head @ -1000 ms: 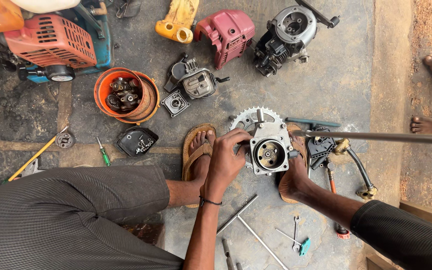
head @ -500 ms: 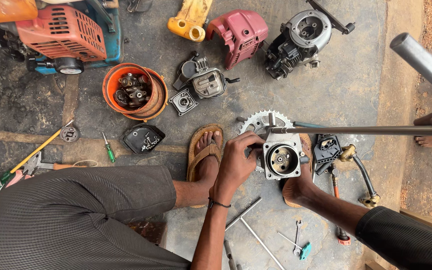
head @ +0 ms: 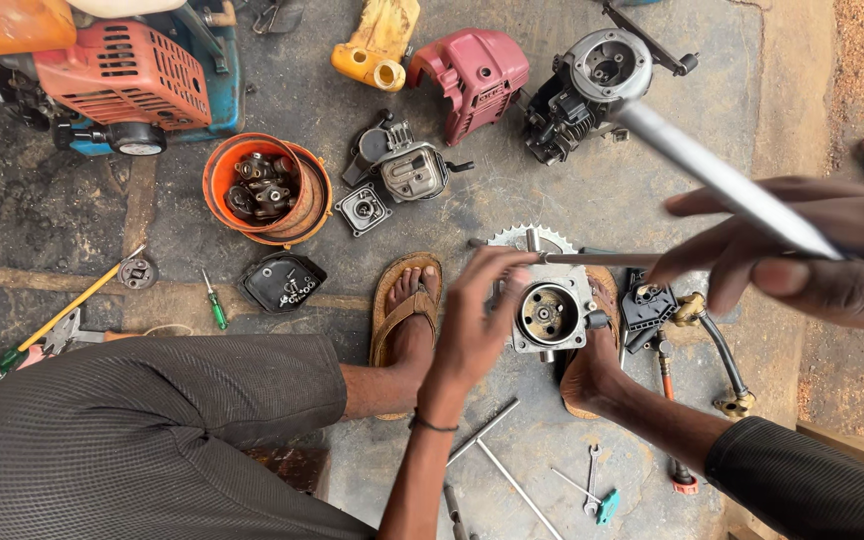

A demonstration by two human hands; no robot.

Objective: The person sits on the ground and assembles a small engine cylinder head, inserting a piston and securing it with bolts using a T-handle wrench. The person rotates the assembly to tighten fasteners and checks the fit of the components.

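Left hand [head: 477,325] gripping engine casing [head: 550,315], bore facing up. Right hand [head: 802,250] closed on rod [head: 722,180], up-right of casing; rod axis diagonal. Left nearer.

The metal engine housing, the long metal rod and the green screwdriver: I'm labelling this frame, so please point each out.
metal engine housing [head: 549,315], head view, on its round bore.
long metal rod [head: 722,182], head view, mid-shaft.
green screwdriver [head: 217,311], head view, on its handle.
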